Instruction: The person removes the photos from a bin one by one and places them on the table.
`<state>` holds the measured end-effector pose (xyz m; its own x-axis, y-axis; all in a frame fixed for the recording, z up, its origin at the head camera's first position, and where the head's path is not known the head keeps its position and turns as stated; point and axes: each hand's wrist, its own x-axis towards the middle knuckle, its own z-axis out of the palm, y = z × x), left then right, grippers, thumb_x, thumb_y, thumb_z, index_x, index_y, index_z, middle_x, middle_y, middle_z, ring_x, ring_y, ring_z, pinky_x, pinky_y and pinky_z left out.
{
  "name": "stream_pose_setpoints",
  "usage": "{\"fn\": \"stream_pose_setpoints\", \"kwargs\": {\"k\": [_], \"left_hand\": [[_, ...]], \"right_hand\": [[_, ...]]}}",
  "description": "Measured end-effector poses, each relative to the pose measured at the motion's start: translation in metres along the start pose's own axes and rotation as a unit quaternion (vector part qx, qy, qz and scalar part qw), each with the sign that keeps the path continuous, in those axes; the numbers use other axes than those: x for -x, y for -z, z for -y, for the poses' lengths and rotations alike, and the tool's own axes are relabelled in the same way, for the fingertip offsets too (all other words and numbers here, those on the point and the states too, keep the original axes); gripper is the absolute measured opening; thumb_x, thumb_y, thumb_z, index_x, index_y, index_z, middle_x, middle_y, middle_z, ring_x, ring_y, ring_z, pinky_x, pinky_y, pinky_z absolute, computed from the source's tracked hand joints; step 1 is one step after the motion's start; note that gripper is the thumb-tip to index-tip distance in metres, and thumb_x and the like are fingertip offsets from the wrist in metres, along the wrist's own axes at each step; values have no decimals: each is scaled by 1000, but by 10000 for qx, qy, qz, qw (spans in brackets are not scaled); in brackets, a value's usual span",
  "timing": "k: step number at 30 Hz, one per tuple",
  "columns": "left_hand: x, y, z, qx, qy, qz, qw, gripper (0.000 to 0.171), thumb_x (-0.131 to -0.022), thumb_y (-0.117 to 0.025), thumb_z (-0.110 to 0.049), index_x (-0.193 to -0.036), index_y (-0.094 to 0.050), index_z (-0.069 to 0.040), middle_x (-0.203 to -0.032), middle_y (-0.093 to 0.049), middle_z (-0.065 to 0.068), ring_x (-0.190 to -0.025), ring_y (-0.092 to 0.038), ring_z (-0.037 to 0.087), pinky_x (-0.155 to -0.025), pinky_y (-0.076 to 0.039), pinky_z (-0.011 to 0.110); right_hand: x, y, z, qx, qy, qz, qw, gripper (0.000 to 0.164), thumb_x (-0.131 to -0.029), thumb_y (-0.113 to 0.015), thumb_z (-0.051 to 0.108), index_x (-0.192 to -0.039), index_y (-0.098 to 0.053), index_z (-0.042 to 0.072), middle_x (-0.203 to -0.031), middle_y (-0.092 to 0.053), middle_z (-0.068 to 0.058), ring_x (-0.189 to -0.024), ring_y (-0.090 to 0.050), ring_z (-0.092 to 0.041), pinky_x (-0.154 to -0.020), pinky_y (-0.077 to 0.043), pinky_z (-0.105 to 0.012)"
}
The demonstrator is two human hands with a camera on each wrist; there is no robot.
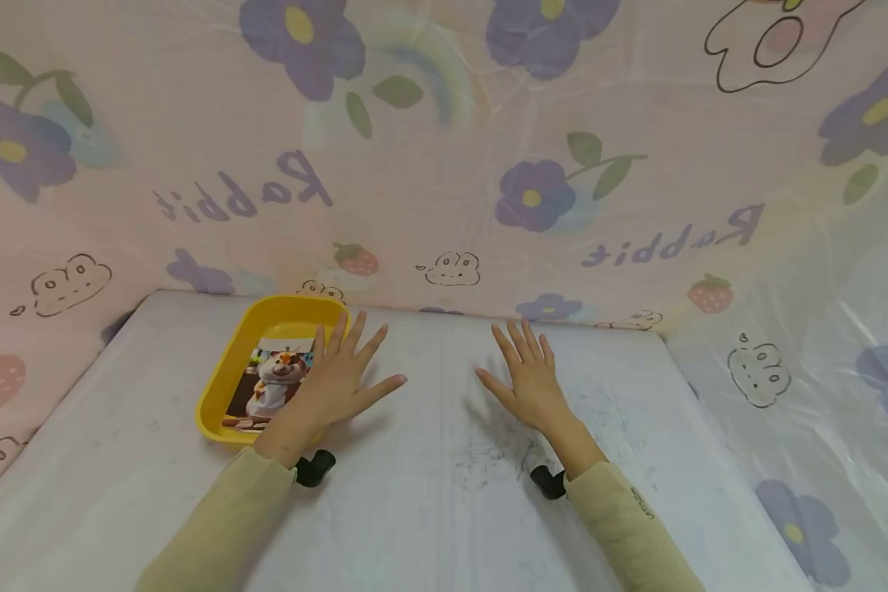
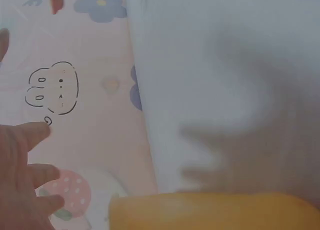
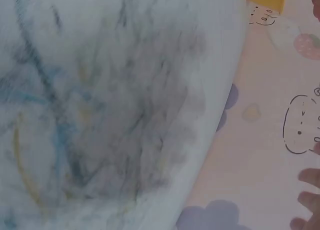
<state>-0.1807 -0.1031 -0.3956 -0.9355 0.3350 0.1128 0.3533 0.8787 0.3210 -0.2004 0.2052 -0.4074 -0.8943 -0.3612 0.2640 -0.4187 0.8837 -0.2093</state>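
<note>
My left hand hovers with spread, straight fingers over the right side of a yellow tray, holding nothing. Inside the tray lies a picture of a hamster-like animal, its right part hidden behind the hand. To the right, my right hand is held above the white table, fingers spread and nothing in its grasp. In the left wrist view the left hand's fingers show at the left edge, with the yellow tray below. Fingertips of the right hand appear at the right wrist view's edge.
The white table carries dark and coloured smudges beneath the right hand. A patterned curtain with flowers and rabbits rises along the table's back and sides. A black wrist device sits at the left cuff, another at the right.
</note>
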Motion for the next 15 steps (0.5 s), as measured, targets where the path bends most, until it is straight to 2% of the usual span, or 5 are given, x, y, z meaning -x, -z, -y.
{"fn": "stream_pose_setpoints", "kwargs": {"k": [4, 7, 11, 15], "left_hand": [[5, 3, 1, 262, 83, 55, 9996, 82, -90, -38, -70, -154, -20, -22, -162, -2, 12, -148, 1, 38, -115, 8, 59], [9, 4, 5, 309, 101, -43, 9995, 79, -92, -39, -66, -154, -24, -19, -161, -10, 14, -147, -8, 37, -117, 2, 56], [16, 10, 13, 217, 89, -490, 9985, 69, -96, -47, -50, -148, -35, -7, -154, -28, 21, -142, -24, 40, -117, -14, 54], [24, 20, 26, 286, 182, -969, 9947, 55, -96, -56, -31, -138, -45, 1, -143, -41, 25, -132, -37, 42, -111, -29, 55]], "right_hand": [[0, -3, 4, -592, 235, -258, 9976, 69, -93, -61, 37, -150, -32, 10, -153, -32, -20, -145, -17, -37, -115, -13, -58], [-1, -7, 8, -1013, 347, -425, 9933, 65, -91, -65, 30, -145, -40, 5, -145, -43, -21, -141, -27, -40, -112, -19, -60], [-3, -9, 16, -1515, 285, -445, 9870, 56, -90, -66, 23, -139, -47, 3, -138, -51, -21, -135, -37, -42, -107, -27, -64], [-5, -7, 24, -1873, 27, -212, 9821, 51, -93, -62, 23, -138, -49, 5, -137, -52, -18, -131, -43, -38, -106, -34, -57]]}}
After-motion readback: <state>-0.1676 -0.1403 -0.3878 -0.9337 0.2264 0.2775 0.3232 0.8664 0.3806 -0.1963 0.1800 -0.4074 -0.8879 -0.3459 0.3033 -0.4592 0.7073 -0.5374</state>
